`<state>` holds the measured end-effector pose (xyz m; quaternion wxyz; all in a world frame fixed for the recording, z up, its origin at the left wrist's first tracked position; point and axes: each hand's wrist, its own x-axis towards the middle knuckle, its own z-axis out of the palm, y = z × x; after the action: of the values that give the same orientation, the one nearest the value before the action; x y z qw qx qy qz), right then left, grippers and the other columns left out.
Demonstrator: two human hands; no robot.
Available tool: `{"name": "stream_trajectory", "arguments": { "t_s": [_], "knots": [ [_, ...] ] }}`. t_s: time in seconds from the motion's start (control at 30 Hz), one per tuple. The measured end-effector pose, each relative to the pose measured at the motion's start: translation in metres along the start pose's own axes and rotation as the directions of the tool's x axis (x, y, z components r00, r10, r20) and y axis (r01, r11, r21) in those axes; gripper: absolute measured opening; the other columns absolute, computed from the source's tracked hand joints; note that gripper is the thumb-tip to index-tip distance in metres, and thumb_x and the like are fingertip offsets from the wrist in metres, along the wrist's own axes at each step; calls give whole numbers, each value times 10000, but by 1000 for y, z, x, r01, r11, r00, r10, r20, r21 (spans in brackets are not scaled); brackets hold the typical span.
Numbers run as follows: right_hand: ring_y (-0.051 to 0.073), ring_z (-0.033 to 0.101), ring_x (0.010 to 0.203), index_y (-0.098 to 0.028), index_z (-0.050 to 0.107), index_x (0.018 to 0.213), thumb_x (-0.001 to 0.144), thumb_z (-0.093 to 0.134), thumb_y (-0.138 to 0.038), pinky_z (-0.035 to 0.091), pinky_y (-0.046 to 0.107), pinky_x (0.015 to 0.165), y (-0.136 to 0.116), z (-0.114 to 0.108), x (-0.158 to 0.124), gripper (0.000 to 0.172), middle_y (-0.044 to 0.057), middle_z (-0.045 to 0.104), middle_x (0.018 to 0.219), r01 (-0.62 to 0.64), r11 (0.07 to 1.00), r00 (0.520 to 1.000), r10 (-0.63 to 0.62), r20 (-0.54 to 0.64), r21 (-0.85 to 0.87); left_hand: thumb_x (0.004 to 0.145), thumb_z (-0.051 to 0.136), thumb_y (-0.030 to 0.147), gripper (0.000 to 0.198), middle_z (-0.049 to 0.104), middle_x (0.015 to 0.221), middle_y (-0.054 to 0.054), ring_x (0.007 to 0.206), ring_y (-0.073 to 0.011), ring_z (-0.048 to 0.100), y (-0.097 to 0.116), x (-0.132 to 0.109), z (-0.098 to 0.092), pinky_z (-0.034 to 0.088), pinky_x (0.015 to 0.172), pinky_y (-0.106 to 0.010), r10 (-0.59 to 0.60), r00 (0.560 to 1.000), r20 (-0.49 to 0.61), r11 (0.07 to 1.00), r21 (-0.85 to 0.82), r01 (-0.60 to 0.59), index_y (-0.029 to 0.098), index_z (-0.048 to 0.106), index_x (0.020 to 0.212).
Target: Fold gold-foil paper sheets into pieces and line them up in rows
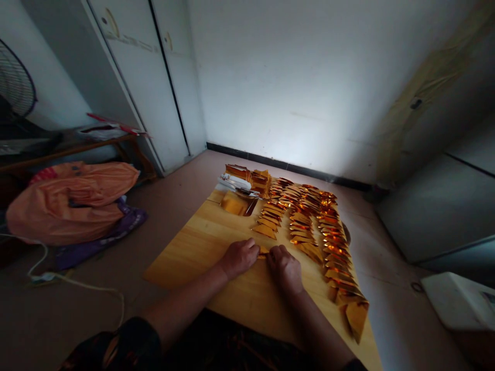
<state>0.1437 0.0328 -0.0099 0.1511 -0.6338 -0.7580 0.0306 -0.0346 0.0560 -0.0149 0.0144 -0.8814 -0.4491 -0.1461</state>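
Two bare hands meet above a pale, wood-grained rectangular counter (193,247). The left hand (242,257) and right hand (285,268), fingers curled, pinch opposite ends of a small, narrow piece of folded gold paper (263,253), which sits between them, near the middle of the counter. Just beyond and to the right, overlapping rows of shiny folded gold shapes (335,242) run toward the far edge and down the right side. At the far left corner lie a flat, shiny gold rectangle (233,204) and a crumpled white wrapper (234,181). On the left, a bulky orange cloth bundle (69,201) rests near a pale wardrobe (143,77).
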Motion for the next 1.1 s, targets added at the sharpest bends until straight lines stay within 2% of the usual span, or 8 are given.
{"name": "stream_trajectory", "arguments": {
  "t_s": [0.23,0.43,0.6,0.77,0.9,1.0,1.1],
  "knots": [
    [90,529,590,-180,577,799,923,446,-210,226,232,503,0,4,0,183,15,599,764,49,998,998,-50,-35,-33,893,439,157,205,546,816,-52,700,-147,527,7,2,-1,419,621,-244,-142,990,-4,989,-48,142,164,611,782],
    [91,505,532,-179,565,806,931,424,-209,220,238,485,-1,1,-1,191,18,608,755,19,1000,999,-20,-47,-17,896,454,161,186,601,874,-56,814,-160,580,12,6,-5,443,730,-246,-279,960,-24,940,-211,268,172,620,814],
    [112,517,531,-192,550,796,928,382,-229,241,243,492,4,-1,-6,216,23,613,720,-17,998,995,23,-93,61,892,454,156,171,654,847,-47,804,-163,602,17,13,0,438,731,-248,-335,941,-35,895,-323,307,176,621,859],
    [127,563,615,-197,537,787,891,385,-248,316,218,547,9,-2,-9,192,29,625,748,-20,966,988,58,-141,256,861,486,142,151,665,775,-15,739,-128,609,27,18,8,446,712,-215,-430,897,-107,758,-583,293,174,626,815],
    [123,556,609,-207,536,782,871,415,-290,351,206,581,9,-5,-10,172,11,620,719,-26,923,989,81,-127,385,841,502,152,141,680,790,-15,754,-126,622,31,18,12,467,719,-211,-442,887,-130,674,-701,234,173,639,818],
    [122,553,608,-211,540,756,881,412,-327,356,201,584,9,-7,-10,213,4,612,692,-35,907,988,93,-120,419,827,516,165,140,699,819,-25,788,-137,637,32,18,12,485,749,-226,-461,880,-115,618,-753,225,171,656,836],
    [123,552,603,-209,547,753,887,401,-340,358,200,578,9,-8,-10,238,8,610,682,-48,912,984,112,-135,408,819,532,194,142,709,828,-33,782,-142,646,33,19,11,499,729,-227,-463,885,-52,541,-808,235,163,667,852]
  ]
}}
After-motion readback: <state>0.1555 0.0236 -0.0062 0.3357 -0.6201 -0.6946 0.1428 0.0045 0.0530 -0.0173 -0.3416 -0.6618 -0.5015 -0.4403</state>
